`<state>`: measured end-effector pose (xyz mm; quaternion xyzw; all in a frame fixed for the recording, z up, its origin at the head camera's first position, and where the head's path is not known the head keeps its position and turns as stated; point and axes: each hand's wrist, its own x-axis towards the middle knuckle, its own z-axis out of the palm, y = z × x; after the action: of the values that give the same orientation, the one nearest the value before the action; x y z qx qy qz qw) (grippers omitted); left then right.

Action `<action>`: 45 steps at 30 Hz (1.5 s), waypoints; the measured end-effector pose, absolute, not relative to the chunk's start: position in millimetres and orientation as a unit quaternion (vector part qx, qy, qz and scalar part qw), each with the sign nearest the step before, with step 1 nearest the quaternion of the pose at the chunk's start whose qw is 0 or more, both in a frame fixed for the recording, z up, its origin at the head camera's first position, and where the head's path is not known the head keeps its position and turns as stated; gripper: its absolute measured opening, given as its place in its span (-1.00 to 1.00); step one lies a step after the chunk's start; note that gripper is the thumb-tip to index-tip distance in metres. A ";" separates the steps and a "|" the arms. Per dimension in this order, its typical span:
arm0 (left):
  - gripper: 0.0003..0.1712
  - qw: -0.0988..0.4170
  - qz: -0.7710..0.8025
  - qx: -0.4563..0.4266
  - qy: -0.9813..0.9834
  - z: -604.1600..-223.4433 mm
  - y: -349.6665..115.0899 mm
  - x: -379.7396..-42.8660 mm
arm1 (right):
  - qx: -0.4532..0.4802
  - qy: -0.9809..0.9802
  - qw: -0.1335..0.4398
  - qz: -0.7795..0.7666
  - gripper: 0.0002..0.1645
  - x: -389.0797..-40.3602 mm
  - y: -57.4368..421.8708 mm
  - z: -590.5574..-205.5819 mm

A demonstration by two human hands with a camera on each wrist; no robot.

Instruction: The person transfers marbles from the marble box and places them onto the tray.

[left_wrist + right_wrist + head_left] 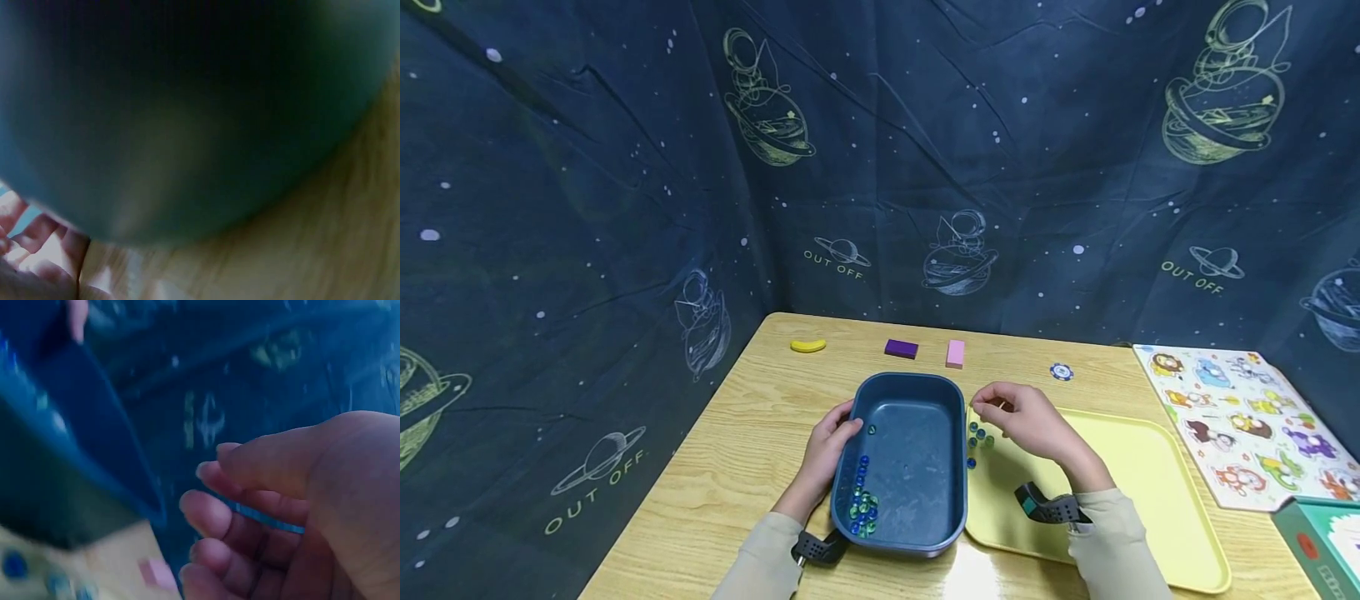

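Note:
A dark blue bin [913,450] is gripped at its left side by my left hand [827,454], thumb over the rim. Several blue and green glass marbles [862,507] have gathered along the bin's left wall, with one green marble [872,430] farther up. My right hand [1026,421] hovers just right of the bin, fingers loosely bent; the right wrist view shows nothing between thumb and fingertips. Below it, several marbles [973,442] lie at the left edge of a yellow tray [1120,475]. The bin's blurred outside [187,156] fills most of the left wrist view.
Along the table's back lie a yellow banana-shaped piece [808,346], a purple block [901,349], a pink block [955,353] and a blue-and-white poker chip [1062,372]. At right are an animal picture board [1247,425] and a green box [1311,533]. A dark space-print curtain [1000,167] hangs behind.

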<state>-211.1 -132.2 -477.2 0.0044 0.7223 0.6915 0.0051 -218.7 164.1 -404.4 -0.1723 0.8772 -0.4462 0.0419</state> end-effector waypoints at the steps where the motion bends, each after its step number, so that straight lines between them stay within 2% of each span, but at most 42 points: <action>1: -0.56 0.006 0.692 0.004 0.722 -475.7 -131.8 -210.4 | -0.182 0.873 0.041 -0.450 -0.82 -216.0 158.7 -401.6; 7: -0.55 0.002 0.697 0.002 0.717 -486.9 -133.9 -216.0 | -0.256 0.853 0.059 -0.451 -0.92 -200.1 119.6 -400.0; 15: -0.58 -0.010 0.695 -0.002 0.719 -495.0 -133.9 -219.1 | -0.337 0.836 0.088 -0.424 -0.87 -187.0 77.5 -420.7; 25: -0.57 -0.011 0.696 0.009 0.718 -492.8 -131.7 -219.1 | -0.333 0.857 0.089 -0.384 -0.86 -185.7 66.6 -439.3; 32: -0.56 -0.002 0.701 0.008 0.713 -494.5 -135.1 -219.4 | -0.350 0.859 0.092 -0.362 -0.94 -183.2 57.7 -445.9; 38: -0.56 0.007 0.700 0.012 0.714 -478.4 -134.0 -210.8 | -0.341 0.870 0.103 -0.341 -0.84 -181.8 55.1 -447.5; 45: -0.58 -0.007 0.696 0.008 0.718 -494.8 -134.0 -219.4 | -0.346 0.878 0.130 -0.304 -0.74 -175.7 51.9 -447.6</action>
<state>-219.4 -134.0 -494.8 0.0084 0.7181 0.6959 -0.0073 -175.7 51.9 -447.6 -0.3459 0.8780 -0.3044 0.1297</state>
